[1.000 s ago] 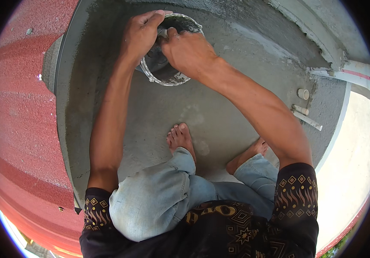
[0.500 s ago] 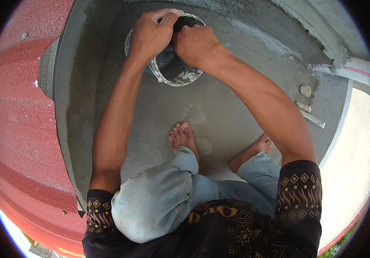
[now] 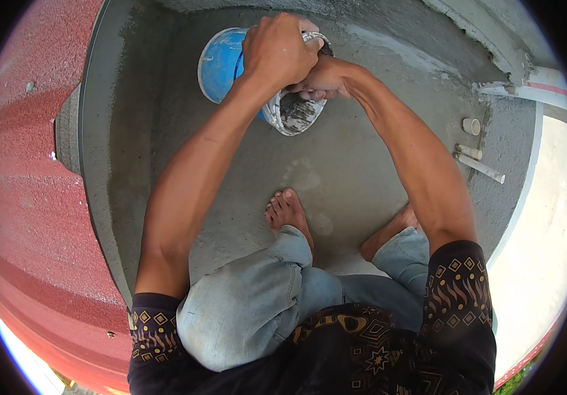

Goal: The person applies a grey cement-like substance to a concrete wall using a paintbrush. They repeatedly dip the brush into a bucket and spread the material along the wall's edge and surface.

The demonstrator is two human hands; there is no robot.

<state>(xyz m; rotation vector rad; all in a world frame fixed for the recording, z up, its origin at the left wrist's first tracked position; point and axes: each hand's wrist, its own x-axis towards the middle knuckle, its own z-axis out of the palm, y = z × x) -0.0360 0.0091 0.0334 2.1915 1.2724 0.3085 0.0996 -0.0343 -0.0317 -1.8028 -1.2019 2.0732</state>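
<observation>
A blue bucket (image 3: pixel 214 66) with grey cement residue on its white rim and inside lies tilted on the wet grey floor (image 3: pixel 336 164), its mouth toward the right. My left hand (image 3: pixel 278 51) is closed on the upper rim, fingertips over the edge. My right hand (image 3: pixel 320 84) is at the mouth, below my left, with curled fingers; what it grips there is hidden. My two bare feet (image 3: pixel 287 214) are on the floor below the bucket.
A short white pipe piece (image 3: pixel 471 126) and longer lengths of pipe (image 3: pixel 478 168) lie at the right beside a fixed white pipe (image 3: pixel 550 97). Red roofing sheet (image 3: pixel 30 224) with loose nails runs along the left. A rough cement ledge (image 3: pixel 478 33) borders the back.
The bucket has tipped further, showing much more of its blue side. My left hand has moved right with it; my right hand has turned and shifted slightly right and down.
</observation>
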